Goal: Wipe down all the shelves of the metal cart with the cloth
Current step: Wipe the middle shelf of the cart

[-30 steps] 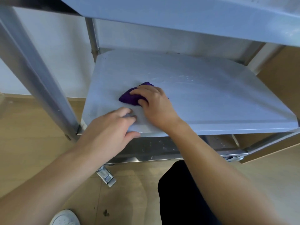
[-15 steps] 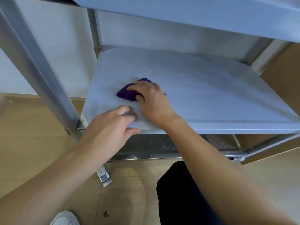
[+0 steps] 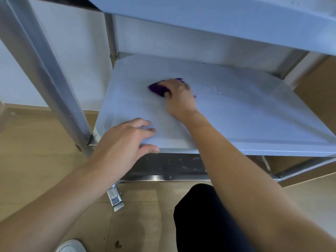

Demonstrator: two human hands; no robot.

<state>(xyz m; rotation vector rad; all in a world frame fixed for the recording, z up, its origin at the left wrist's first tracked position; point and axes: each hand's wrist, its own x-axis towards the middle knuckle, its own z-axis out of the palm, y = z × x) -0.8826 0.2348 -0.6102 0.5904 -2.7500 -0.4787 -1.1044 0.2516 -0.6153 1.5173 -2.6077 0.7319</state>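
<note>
A purple cloth (image 3: 158, 89) is pressed onto the middle shelf (image 3: 236, 115) of the metal cart (image 3: 45, 60) by the right hand (image 3: 179, 98), its fingers (image 3: 168, 84) curled over it. The shelf's front edge is gripped by the left hand (image 3: 123, 142), fingers on top and thumb below.

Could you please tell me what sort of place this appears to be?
Probably an indoor utility or kitchen-type room, though I can't be sure. A steel cart on a caster stands on a wood-look floor by a plain white wall, and the right hand presses a purple cloth on its shelf.
</note>
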